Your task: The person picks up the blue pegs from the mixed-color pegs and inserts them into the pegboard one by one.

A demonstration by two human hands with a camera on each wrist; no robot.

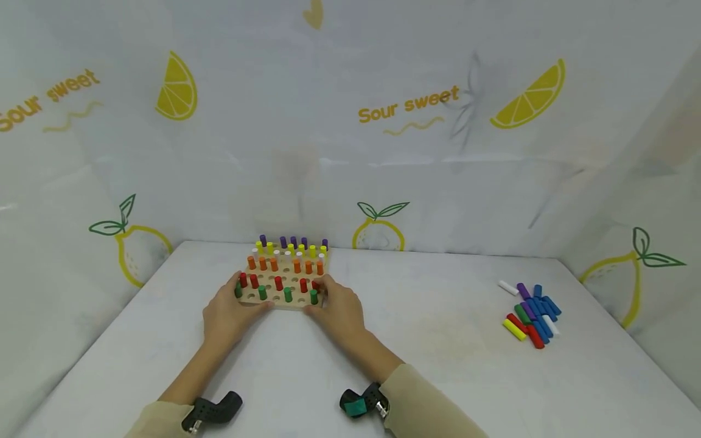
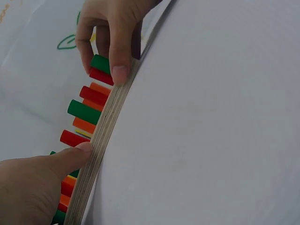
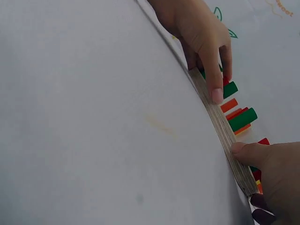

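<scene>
A wooden pegboard [image 1: 287,306] lies on the white table, a person's hands at its two near corners. My left hand [image 1: 227,313] grips the left corner, thumb along the front edge and fingers round the left side. My right hand [image 1: 339,307] holds the right corner likewise, fingertips beside a red peg and a green peg [image 1: 314,297]. Rows of upright pegs run across the board: green [image 1: 288,295] nearest, then red [image 1: 279,283], orange [image 1: 297,266], white, yellow and purple [image 1: 293,241] farthest. Several holes show between pegs. Both wrist views show thumbs on the board's layered edge [image 2: 105,123].
A loose pile of pegs in blue [image 1: 541,329], red, white, purple, green and yellow [image 1: 514,329] lies toward the table's right side. Behind the table [image 1: 427,365] hangs a white lemon-print sheet [image 1: 263,176]. Each wrist wears a black camera mount [image 1: 213,410].
</scene>
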